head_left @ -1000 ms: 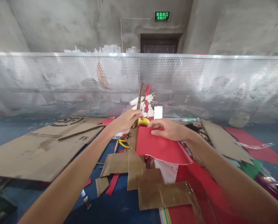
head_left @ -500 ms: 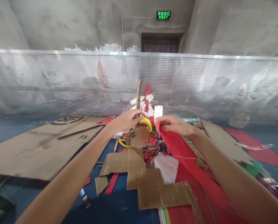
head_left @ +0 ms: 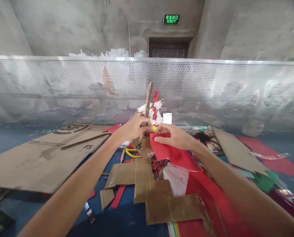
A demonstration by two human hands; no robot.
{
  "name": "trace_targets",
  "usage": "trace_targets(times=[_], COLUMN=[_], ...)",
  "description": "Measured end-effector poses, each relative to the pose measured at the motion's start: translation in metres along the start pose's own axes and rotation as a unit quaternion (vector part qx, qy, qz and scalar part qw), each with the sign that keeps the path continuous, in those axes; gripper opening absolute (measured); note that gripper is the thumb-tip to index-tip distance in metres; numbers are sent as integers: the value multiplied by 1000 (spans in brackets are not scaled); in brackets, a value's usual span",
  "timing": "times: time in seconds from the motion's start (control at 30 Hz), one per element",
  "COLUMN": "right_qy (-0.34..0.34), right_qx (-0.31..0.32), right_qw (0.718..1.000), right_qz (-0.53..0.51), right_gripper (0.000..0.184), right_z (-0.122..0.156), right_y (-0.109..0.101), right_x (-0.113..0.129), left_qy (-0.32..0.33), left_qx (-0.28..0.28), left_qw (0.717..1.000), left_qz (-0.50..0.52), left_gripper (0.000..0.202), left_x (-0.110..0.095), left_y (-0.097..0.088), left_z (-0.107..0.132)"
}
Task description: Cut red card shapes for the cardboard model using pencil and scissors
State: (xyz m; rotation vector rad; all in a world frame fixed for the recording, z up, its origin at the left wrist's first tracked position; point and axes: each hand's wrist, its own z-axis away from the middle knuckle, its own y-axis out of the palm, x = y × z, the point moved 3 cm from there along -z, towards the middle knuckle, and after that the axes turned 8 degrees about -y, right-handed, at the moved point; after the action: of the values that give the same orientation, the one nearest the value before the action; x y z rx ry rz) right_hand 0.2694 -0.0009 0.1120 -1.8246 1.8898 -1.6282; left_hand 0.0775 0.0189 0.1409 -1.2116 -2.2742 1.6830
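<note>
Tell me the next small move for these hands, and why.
Probably ease the red paper toward the cardboard strip while bracing the strip: the right hand pinches the paper near its top edge, close to the strip in this view, and the left hand is curled around the strip, which stands nearly upright. Whether paper and strip touch is hard to tell.

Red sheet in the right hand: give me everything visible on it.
The red sheet is thin, plain and matte, like paper or felt, with a pale, uneven lower edge. The right hand pinches it near its upper left corner, thumb on the near face. It slopes down rightward, slightly curved, and overlaps the round cardboard piece in view; whether they touch is unclear.
</note>
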Motion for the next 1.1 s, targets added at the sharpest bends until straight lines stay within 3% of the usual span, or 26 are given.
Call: trace_targets(times=[0.2, 0.5, 0.7, 0.97, 1.1], right_qy=[-9, 3, 12, -18, -16], right_qx=[-2, 13, 37, 45, 52], right_qw=[996, 1000, 999, 999, 998], right_qz=[88, 18, 12, -14, -29], right_gripper=[21, 29, 27, 21, 18], right_z=[0, -3, -4, -3, -3], right_y=[7, 12, 15, 11, 11], right_x=[7, 5, 5, 6, 5], left_qy=[8, 24, 20, -31, -21], left_qx=[24, 34, 88, 99, 115], left_qw=[1000, 999, 996, 994, 992], left_qz=[4, 8, 5, 24, 39], left_gripper=[34, 35, 36, 44, 44], left_x=[2, 4, 8, 3, 1], left_y=[2, 7, 12, 4, -3], left_z=[-2, 1, 2, 4, 7])
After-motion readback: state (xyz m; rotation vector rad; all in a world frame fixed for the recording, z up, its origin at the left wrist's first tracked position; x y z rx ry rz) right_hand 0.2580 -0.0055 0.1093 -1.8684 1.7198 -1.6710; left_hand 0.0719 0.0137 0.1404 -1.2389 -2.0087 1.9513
